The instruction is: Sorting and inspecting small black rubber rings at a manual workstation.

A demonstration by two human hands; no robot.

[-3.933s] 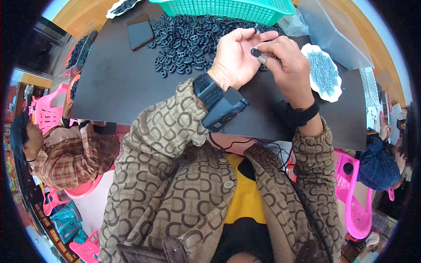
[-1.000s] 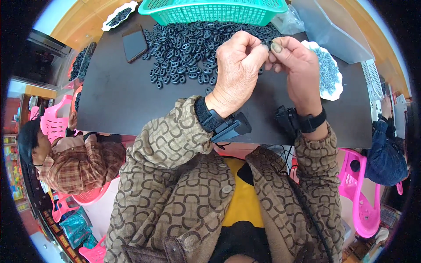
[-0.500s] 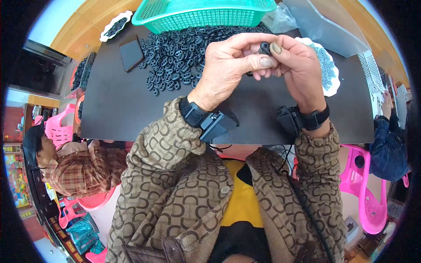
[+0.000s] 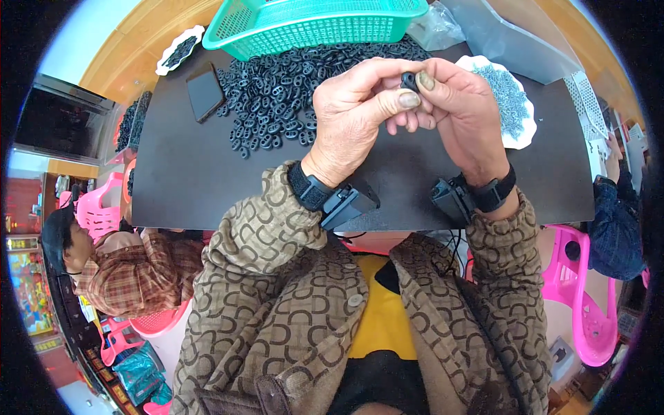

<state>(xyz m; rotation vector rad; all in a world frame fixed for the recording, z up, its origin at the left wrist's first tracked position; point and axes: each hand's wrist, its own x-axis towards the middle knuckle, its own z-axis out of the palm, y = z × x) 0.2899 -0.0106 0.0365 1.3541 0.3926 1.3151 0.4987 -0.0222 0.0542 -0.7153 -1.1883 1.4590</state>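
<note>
Close together above the dark table, both my hands pinch one small black part with a hole. My left hand has its thumb and curled fingers against the part's left side. From the other side, the thumb and fingers of my right hand press on it. My fingertips hide most of the part, so its full shape does not show. Behind and left of my left hand spreads a pile of black two-holed oval pieces. A scalloped white dish with small silvery metal pieces lies right of my right hand.
A green plastic basket stands behind the pile, beside a clear plastic bag. Left of the pile lie a phone and a white dish of black pieces. People sit at left and right, near pink chairs.
My hands have shifted slightly left in the picture and still hold the small black part, which looks a little turned. The whole view has moved slightly.
</note>
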